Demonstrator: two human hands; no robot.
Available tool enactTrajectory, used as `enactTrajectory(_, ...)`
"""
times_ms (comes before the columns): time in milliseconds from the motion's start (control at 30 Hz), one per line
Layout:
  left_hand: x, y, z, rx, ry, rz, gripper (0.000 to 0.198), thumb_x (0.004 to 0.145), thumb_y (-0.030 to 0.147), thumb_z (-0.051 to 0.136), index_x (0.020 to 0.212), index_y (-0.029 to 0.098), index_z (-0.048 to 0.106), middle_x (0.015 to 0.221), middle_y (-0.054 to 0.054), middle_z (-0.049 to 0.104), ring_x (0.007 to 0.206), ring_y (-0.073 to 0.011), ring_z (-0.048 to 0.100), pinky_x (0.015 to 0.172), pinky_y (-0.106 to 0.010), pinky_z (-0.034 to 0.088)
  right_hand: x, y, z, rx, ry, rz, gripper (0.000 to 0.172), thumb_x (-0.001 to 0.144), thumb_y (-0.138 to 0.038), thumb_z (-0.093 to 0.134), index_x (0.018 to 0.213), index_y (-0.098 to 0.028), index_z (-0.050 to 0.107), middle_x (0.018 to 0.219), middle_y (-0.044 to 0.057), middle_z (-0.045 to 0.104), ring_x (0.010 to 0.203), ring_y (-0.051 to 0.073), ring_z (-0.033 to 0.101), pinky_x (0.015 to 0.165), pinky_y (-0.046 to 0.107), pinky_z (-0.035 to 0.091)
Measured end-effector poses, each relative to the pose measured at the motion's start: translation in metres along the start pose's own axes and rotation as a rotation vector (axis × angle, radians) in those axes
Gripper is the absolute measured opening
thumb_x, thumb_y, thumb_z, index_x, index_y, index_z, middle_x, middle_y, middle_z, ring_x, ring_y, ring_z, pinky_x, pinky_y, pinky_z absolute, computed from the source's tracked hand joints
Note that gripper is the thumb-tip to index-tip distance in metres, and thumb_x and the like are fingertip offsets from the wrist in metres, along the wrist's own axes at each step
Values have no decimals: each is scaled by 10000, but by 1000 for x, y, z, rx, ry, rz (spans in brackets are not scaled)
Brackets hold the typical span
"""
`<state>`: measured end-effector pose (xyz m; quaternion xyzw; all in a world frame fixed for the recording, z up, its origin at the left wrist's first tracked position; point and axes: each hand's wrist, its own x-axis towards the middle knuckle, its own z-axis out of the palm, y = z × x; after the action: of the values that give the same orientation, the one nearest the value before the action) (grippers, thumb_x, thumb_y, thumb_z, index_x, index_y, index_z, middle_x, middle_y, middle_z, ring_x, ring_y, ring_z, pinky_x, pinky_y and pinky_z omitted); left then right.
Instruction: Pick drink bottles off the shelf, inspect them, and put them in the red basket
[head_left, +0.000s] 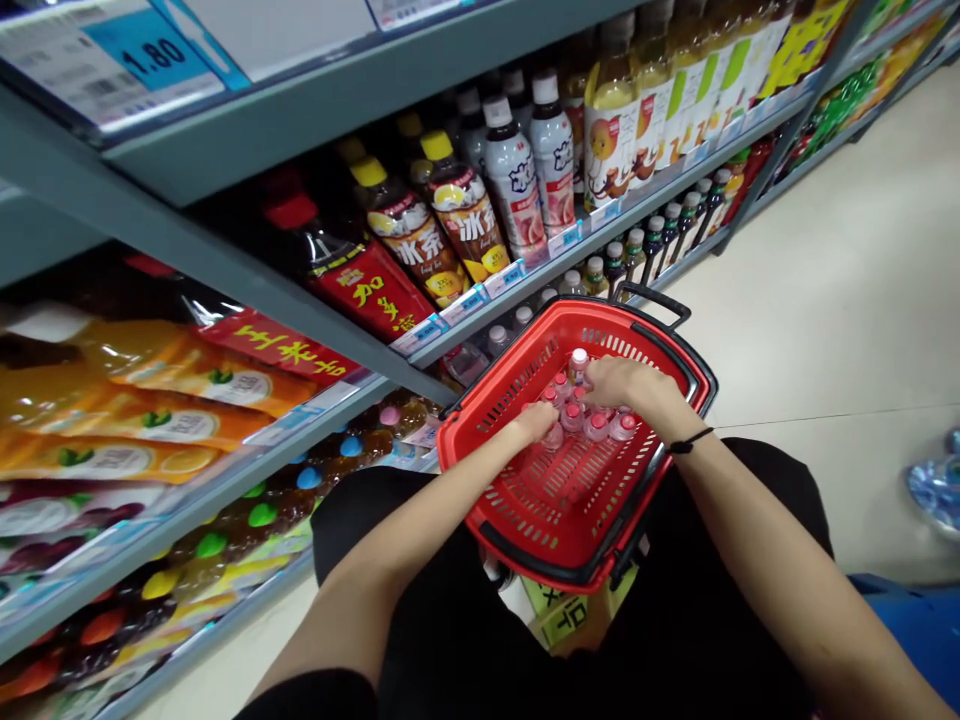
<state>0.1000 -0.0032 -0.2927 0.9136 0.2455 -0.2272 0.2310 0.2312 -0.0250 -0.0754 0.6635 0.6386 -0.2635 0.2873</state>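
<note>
A red plastic shopping basket point(517, 510) with black rims stands between my knees. Inside it, several small bottles with pink caps point(596, 427) are grouped upright toward the far side. My left hand point(535, 422) reaches over the basket's left wall, its fingers closed on a small bottle point(553, 437) at the edge of the group. From the right comes my right hand point(619, 380), a black band at its wrist. Its fingers are closed at a bottle with a paler cap point(579, 362), which stands higher than its neighbours. The fingertips of both hands are partly hidden.
Grey shelves point(262, 120) of drinks run along the left and ahead, with iced tea bottles point(463, 205) and orange drink bottles point(135, 430). Low dark-capped bottles point(654, 240) stand near the basket. Pale tiled floor point(847, 330) lies right; a blue object point(915, 630) is at lower right.
</note>
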Motion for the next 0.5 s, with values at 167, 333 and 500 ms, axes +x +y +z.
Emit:
enactTrajectory(167, 7, -1, 13, 128, 2, 54, 236, 1006, 298, 683, 1160, 120, 696, 1207, -99, 713, 1124, -229, 699, 993, -455, 602, -4, 1, -4, 26, 3, -1, 417, 1027, -354, 594, 1282, -43, 703, 1278, 253, 732, 1186, 368, 717, 970, 413, 564)
enactTrajectory(333, 11, 0, 21, 196, 10, 60, 260, 1009, 318, 680, 1180, 122, 690, 1195, -99, 713, 1101, -228, 703, 973, -453, 609, 0, 2, 0, 71, -2, 13, 426, 1014, -347, 622, 1296, -37, 697, 1275, 256, 735, 1181, 366, 723, 977, 424, 570)
enactTrajectory(500, 2, 22, 19, 207, 51, 22, 208, 1007, 295, 686, 1118, 120, 697, 1090, -70, 727, 984, -191, 721, 883, -396, 636, 2, 0, 8, 91, 17, 1, 379, 995, -347, 630, 1226, -68, 738, 1235, 250, 754, 1160, 349, 737, 923, 379, 566)
